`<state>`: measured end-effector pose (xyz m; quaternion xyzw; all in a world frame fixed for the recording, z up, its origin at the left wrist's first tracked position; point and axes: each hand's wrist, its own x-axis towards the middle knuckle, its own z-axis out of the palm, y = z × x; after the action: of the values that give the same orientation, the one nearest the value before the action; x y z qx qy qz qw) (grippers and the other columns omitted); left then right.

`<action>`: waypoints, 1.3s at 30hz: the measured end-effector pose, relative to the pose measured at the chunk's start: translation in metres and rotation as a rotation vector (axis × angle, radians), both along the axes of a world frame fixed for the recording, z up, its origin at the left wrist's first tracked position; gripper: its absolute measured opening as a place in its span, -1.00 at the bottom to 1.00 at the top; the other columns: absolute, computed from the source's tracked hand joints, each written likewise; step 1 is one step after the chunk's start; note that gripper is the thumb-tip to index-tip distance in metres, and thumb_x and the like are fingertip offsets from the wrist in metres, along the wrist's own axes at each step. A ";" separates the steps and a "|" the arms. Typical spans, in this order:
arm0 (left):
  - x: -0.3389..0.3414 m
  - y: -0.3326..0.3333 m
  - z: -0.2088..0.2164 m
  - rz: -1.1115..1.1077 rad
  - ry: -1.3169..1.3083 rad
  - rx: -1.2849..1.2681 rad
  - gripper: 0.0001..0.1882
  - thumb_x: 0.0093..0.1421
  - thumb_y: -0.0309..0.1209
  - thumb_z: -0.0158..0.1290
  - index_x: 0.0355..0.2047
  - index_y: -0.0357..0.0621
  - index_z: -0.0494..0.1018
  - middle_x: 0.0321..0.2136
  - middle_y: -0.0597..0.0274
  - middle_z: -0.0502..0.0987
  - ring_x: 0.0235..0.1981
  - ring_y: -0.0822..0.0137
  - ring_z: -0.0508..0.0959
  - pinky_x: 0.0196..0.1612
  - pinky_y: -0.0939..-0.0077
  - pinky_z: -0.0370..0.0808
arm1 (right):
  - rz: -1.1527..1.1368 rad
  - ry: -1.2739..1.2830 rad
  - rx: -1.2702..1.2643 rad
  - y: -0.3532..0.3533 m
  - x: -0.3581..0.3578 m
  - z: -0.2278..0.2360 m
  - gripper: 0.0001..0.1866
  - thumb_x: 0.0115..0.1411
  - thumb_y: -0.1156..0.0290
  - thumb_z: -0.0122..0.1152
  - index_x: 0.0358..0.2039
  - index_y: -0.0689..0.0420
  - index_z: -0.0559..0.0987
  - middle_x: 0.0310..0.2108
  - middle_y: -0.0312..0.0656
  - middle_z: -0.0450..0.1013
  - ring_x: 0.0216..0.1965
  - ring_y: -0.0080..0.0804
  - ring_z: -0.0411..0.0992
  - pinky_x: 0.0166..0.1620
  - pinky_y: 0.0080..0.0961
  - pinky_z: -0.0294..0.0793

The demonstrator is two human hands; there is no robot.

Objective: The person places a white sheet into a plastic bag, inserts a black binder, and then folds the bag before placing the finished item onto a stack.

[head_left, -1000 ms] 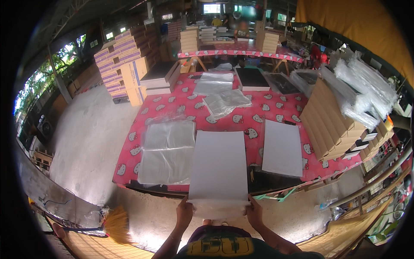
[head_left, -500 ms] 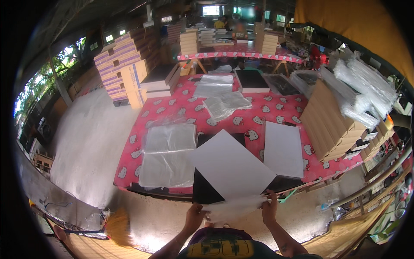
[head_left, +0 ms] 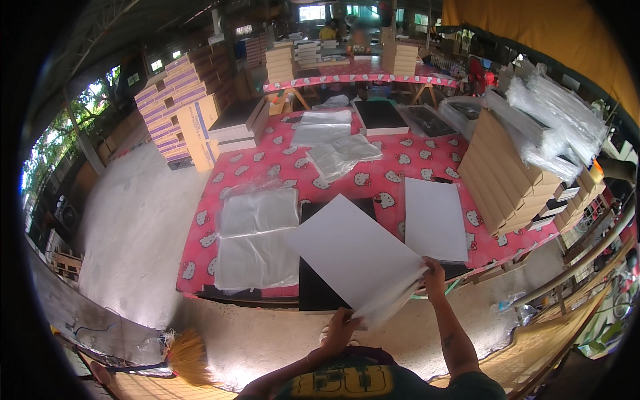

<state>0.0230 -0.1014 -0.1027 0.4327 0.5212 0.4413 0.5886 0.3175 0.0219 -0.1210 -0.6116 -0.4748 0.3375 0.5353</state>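
A white board (head_left: 357, 250) lies slantwise over a black panel (head_left: 317, 287) at the table's near edge. Its near end is at the mouth of a clear plastic sleeve (head_left: 390, 301). My left hand (head_left: 342, 327) pinches the sleeve's near left corner. At the board's right corner, my right hand (head_left: 433, 275) is closed on the sleeve's other edge. Left of the board sits a pile of clear plastic sleeves (head_left: 258, 240). To its right is another white board (head_left: 435, 220), which looks wrapped in clear plastic.
A pink patterned cloth (head_left: 250, 175) covers the table. Stacked cardboard boxes (head_left: 503, 177) stand at its right, with plastic-wrapped bundles (head_left: 553, 123) on top. Black-topped boards (head_left: 380, 117) lie at the back. More cartons (head_left: 177, 113) rise at the far left; a broom (head_left: 187, 357) lies below.
My right hand has moved up and right to the board's corner, drawing the sleeve along its near end. My left hand has shifted right. The view has tilted slightly.
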 end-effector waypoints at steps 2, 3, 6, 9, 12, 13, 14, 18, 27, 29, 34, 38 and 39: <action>-0.005 -0.003 0.002 0.046 -0.070 0.014 -0.80 0.17 -0.50 0.04 -0.24 -0.33 0.33 -0.43 0.08 0.49 -0.33 0.29 0.54 -0.32 0.46 0.50 | 0.015 -0.014 -0.032 -0.003 0.002 -0.003 -0.53 -0.09 0.73 -0.15 -0.12 0.26 0.48 -0.27 -0.12 0.49 -0.32 -0.49 0.45 -0.39 -0.61 0.45; -0.013 -0.006 0.004 0.078 -0.064 0.036 -0.79 0.17 -0.52 0.02 -0.20 -0.33 0.33 -0.43 0.08 0.49 -0.31 0.28 0.55 -0.32 0.44 0.50 | 0.039 -0.024 -0.069 -0.009 0.004 -0.005 -0.56 -0.10 0.73 -0.14 -0.16 0.25 0.49 -0.28 -0.13 0.48 -0.32 -0.49 0.45 -0.39 -0.61 0.45; -0.048 -0.012 0.021 0.048 0.098 0.249 -0.69 0.15 -0.61 -0.08 -0.06 -0.29 0.30 -0.37 0.04 0.50 -0.25 0.25 0.55 -0.27 0.42 0.50 | 0.247 0.169 -0.117 -0.023 0.002 0.025 -0.58 -0.11 0.74 -0.09 -0.18 0.24 0.49 -0.27 -0.15 0.48 -0.35 -0.51 0.44 -0.39 -0.63 0.43; -0.075 -0.017 0.077 0.128 -0.140 0.036 -0.53 0.08 -0.74 -0.21 0.04 -0.24 0.31 -0.22 0.04 0.51 -0.17 0.27 0.52 -0.17 0.45 0.48 | 0.455 0.378 -0.102 -0.050 -0.017 0.098 -0.56 -0.13 0.75 -0.06 -0.18 0.22 0.50 -0.24 -0.18 0.48 -0.33 -0.52 0.44 -0.34 -0.63 0.43; -0.090 -0.013 0.131 0.043 -0.251 0.076 -0.54 0.13 -0.72 -0.22 0.05 -0.19 0.29 -0.13 0.07 0.49 -0.17 0.34 0.49 -0.16 0.54 0.43 | 0.622 0.254 -0.090 -0.059 -0.032 0.149 -0.53 -0.13 0.75 -0.08 -0.15 0.20 0.52 -0.21 -0.23 0.47 -0.27 -0.54 0.42 -0.26 -0.63 0.41; -0.093 -0.011 0.141 0.001 -0.210 0.085 -0.56 0.17 -0.70 -0.23 0.07 -0.17 0.27 -0.13 0.09 0.48 -0.18 0.35 0.49 -0.17 0.56 0.43 | 0.673 0.166 -0.091 -0.061 -0.034 0.155 -0.52 -0.13 0.74 -0.09 -0.14 0.20 0.52 -0.20 -0.25 0.47 -0.25 -0.55 0.41 -0.24 -0.63 0.41; -0.094 -0.007 0.138 -0.010 -0.218 0.090 -0.62 0.22 -0.63 -0.18 0.06 -0.17 0.28 -0.13 0.10 0.48 -0.18 0.40 0.48 -0.18 0.61 0.41 | 0.662 0.165 -0.125 -0.060 -0.034 0.153 -0.51 -0.11 0.74 -0.11 -0.13 0.19 0.52 -0.19 -0.26 0.47 -0.24 -0.56 0.40 -0.24 -0.62 0.41; -0.086 -0.010 0.084 0.120 -0.146 -0.039 -0.60 0.18 -0.57 -0.03 0.05 -0.18 0.29 -0.21 0.15 0.47 -0.30 0.47 0.45 -0.31 0.60 0.41 | 0.577 0.058 -0.176 -0.059 -0.044 0.111 -0.47 -0.05 0.74 -0.17 -0.05 0.14 0.50 -0.20 -0.26 0.46 -0.23 -0.59 0.37 -0.25 -0.61 0.39; -0.080 -0.058 0.032 0.006 0.390 0.121 -0.56 0.05 -0.46 0.17 -0.03 -0.20 0.37 -0.32 0.09 0.48 -0.38 0.34 0.50 -0.30 0.47 0.45 | -0.099 0.170 -0.080 -0.117 -0.074 0.004 -0.62 0.24 0.57 -0.18 0.07 0.09 0.36 -0.14 -0.21 0.35 -0.23 -0.54 0.36 -0.24 -0.61 0.39; -0.081 -0.066 0.023 -0.154 0.348 0.073 -0.57 0.07 -0.38 0.18 -0.05 -0.20 0.39 -0.30 0.06 0.49 -0.32 0.28 0.52 -0.24 0.42 0.46 | -0.193 0.253 -0.011 -0.103 -0.068 -0.013 -0.70 0.28 0.52 -0.16 0.01 0.10 0.39 -0.13 -0.22 0.35 -0.23 -0.53 0.36 -0.19 -0.63 0.39; -0.072 -0.055 0.021 -0.499 0.412 -0.006 -0.60 0.14 -0.25 0.11 -0.09 -0.24 0.41 -0.23 0.02 0.51 -0.18 0.17 0.51 -0.06 0.35 0.42 | -0.009 0.746 -0.053 -0.092 -0.049 0.001 -0.84 0.34 0.36 -0.07 -0.14 0.07 0.43 -0.22 -0.28 0.40 -0.21 -0.51 0.40 -0.12 -0.57 0.43; -0.074 -0.060 0.029 -0.310 -0.014 -0.192 -0.67 0.22 -0.37 0.04 -0.06 -0.31 0.40 -0.16 0.16 0.50 -0.12 0.32 0.46 0.00 0.39 0.40 | 0.371 0.945 -0.246 -0.100 -0.024 -0.011 -0.79 0.20 0.48 0.10 -0.13 0.14 0.42 -0.23 -0.24 0.41 -0.22 -0.47 0.42 -0.14 -0.57 0.43; -0.079 -0.057 0.035 -0.347 0.343 0.141 -0.68 0.21 -0.37 0.04 -0.07 -0.31 0.40 -0.20 0.18 0.49 -0.15 0.33 0.46 -0.02 0.43 0.40 | 0.533 0.929 -0.286 -0.102 -0.018 -0.012 -0.79 0.18 0.49 0.12 -0.14 0.15 0.43 -0.24 -0.23 0.42 -0.21 -0.45 0.43 -0.13 -0.57 0.44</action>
<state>-0.0563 -0.1586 -0.0681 0.6243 0.4990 0.2891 0.5269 0.2997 -0.0803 -0.1329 -0.3237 -0.2767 0.7567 0.4961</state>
